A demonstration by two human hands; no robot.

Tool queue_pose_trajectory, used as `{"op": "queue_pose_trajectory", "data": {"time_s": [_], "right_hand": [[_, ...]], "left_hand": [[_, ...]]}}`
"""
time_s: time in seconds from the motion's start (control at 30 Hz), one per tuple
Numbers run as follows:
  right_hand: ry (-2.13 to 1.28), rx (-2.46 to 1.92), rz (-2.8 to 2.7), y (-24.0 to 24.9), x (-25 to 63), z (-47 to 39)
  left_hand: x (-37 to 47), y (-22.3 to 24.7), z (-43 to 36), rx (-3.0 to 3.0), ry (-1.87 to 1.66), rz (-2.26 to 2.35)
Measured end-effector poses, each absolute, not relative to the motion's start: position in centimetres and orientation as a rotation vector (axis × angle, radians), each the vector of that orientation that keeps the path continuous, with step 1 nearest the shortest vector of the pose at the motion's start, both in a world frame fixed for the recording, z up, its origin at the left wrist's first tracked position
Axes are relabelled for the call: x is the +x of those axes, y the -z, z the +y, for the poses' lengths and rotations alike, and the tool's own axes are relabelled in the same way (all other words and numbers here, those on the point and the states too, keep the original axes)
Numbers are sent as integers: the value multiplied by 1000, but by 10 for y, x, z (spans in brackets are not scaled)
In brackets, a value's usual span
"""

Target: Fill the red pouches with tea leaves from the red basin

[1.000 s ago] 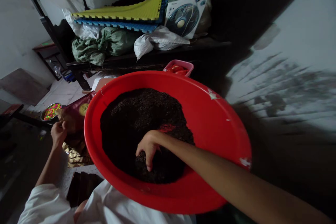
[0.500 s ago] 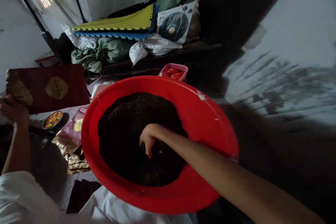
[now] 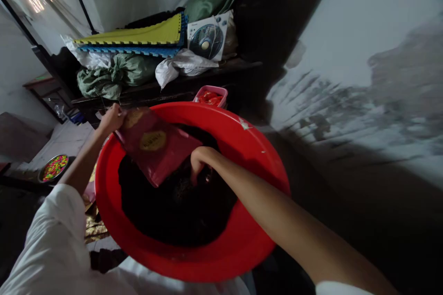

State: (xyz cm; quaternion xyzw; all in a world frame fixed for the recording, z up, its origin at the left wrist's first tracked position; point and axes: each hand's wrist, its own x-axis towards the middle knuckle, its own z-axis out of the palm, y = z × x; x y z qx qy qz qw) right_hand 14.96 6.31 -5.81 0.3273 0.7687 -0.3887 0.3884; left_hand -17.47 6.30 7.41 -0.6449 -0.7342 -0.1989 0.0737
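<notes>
A big red plastic basin (image 3: 266,179) holds a heap of dark, loose, leaf-like material (image 3: 173,221). My left hand (image 3: 111,119) pinches one end of a flat, dark red pouch (image 3: 173,145) with a gold label, over the basin's far left part. The pouch slopes down, its lower end just above the dark heap. Close to that end, my right hand (image 3: 200,161) points down into the heap with curled fingers. Its fingertips are partly hidden, and I cannot make out what they hold.
Behind the basin is a pink tub (image 3: 221,97) of red packets. A bowl of colourful small pieces (image 3: 55,167) stands at left, with gold and red pouches (image 3: 93,226) beside the basin. A ledge holds sacks (image 3: 134,69), foam mats (image 3: 138,34) and a fan (image 3: 206,39).
My left hand has brought the pouch from the far left to over the basin and tilted it downward. My right hand stays in the dark heap. The view has shifted slightly.
</notes>
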Motion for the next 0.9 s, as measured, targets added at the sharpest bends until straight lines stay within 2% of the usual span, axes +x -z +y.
{"op": "queue_pose_trajectory", "data": {"time_s": [0.1,0.23,0.47,0.67,0.9], "right_hand": [[937,907,1746,61,148,67],[925,901,1659,63,146,72],[926,868,1756,58,148,73],[1010,960,1853,40,155,66],[1642,875,2118,7,183,65]], "left_hand": [[-114,-43,65,-2043,398,-1937],[-45,-3,34,-2586,108,-1718],[-17,34,-5,-2771,-358,-1598],[-29,37,4,-2800,-418,-1673],[-34,37,20,-3081,-240,-1837]]}}
